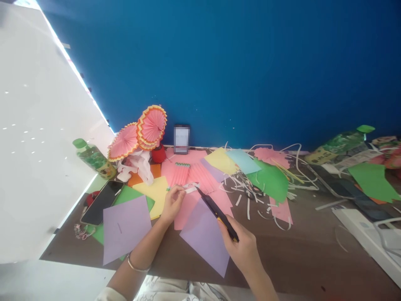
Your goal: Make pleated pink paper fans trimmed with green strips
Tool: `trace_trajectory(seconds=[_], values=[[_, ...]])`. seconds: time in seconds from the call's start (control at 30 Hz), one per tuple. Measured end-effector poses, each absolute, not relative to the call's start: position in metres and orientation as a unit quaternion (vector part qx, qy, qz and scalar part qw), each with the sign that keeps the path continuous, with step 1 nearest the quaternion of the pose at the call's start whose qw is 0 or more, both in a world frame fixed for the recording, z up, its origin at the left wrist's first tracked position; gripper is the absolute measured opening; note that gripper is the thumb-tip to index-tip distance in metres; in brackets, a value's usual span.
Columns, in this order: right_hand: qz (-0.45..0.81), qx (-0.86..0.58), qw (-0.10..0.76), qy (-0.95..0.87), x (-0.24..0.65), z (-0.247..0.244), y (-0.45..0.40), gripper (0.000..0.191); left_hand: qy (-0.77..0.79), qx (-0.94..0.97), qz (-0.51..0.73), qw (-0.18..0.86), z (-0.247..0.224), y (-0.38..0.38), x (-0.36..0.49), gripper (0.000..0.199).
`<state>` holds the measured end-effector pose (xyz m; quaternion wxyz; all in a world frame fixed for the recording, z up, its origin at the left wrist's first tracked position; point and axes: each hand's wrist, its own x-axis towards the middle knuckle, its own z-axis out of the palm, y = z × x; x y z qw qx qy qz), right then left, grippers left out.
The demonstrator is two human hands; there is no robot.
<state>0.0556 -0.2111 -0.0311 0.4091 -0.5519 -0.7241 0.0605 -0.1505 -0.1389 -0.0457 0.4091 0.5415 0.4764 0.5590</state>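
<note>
My left hand (pixel 174 201) pinches one end of a small white strip (pixel 191 186) with red print, over pink paper. My right hand (pixel 241 240) is wrapped round a long black tool with yellow trim (pixel 216 209), which looks like a utility knife. Its narrow pointed tip meets the right end of the strip; whether it cuts in, I cannot tell. Just behind lie pleated pink papers (pixel 200 176), one with a green edge. Below the tool rests a purple sheet (pixel 205 238). Another purple sheet (pixel 127 228) lies left of my left forearm.
Two pleated paper fans (pixel 152 126) stand at the back left beside a green bottle (pixel 94 159). A dark phone (pixel 102 202) lies at left; a small screen (pixel 181 139) leans on the wall. White paper scraps (pixel 241 182), a green sheet (pixel 271 179) and a power strip (pixel 366 246) are rightward.
</note>
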Motion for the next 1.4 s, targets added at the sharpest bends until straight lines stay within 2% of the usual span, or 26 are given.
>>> trace_trajectory(seconds=[0.13,0.27,0.4,0.5,0.63,0.7,0.8,0.9,0.97,1.07,1.17,1.23,1.3,1.4], values=[[0.0,-0.56,0.331,-0.759,0.075,-0.036,-0.217,0.021,0.533,0.418,0.63,0.381,-0.044,-0.134,-0.159,0.024],[-0.077,-0.651,0.332,-0.678,0.111,-0.037,-0.217,0.03,0.533,0.409,0.627,0.394,-0.043,-0.133,-0.16,0.023],[-0.114,-0.673,0.298,-0.667,0.14,-0.044,-0.199,0.04,0.512,0.381,0.593,0.49,-0.049,-0.134,-0.154,0.025],[-0.142,-0.682,0.27,-0.665,0.152,-0.051,-0.186,0.045,0.437,0.31,0.612,0.582,-0.054,-0.133,-0.151,0.026],[-0.137,-0.756,0.119,-0.628,0.163,-0.056,-0.18,0.053,0.323,0.22,0.631,0.671,-0.056,-0.132,-0.148,0.025],[-0.12,-0.789,0.083,-0.597,0.165,-0.056,-0.18,0.051,0.3,0.2,0.613,0.702,-0.056,-0.132,-0.146,0.024],[-0.134,-0.803,0.122,-0.568,0.159,-0.056,-0.178,0.047,0.289,0.176,0.591,0.733,-0.058,-0.134,-0.143,0.024],[-0.116,-0.731,0.224,-0.634,0.134,-0.049,-0.173,0.041,0.285,0.147,0.584,0.746,-0.061,-0.135,-0.142,0.018],[-0.021,-0.622,0.289,-0.728,0.106,-0.041,-0.169,0.038,0.283,0.13,0.581,0.752,-0.062,-0.135,-0.141,0.015],[0.125,-0.49,0.283,-0.815,0.057,-0.027,-0.159,0.036,0.282,0.117,0.568,0.764,-0.063,-0.134,-0.141,0.014],[0.268,-0.413,0.28,-0.824,0.023,-0.021,-0.145,0.019,0.286,0.143,0.574,0.754,-0.06,-0.133,-0.14,0.02],[0.359,-0.404,0.313,-0.781,0.014,-0.024,-0.134,0.012,0.307,0.206,0.589,0.719,-0.058,-0.134,-0.141,0.031],[0.456,-0.419,0.381,-0.686,0.012,-0.03,-0.125,0.006,0.358,0.323,0.584,0.652,-0.056,-0.136,-0.141,0.038],[0.579,-0.42,0.488,-0.501,0.014,-0.042,-0.115,0.019,0.423,0.559,0.516,0.493,-0.055,-0.141,-0.141,0.034]])
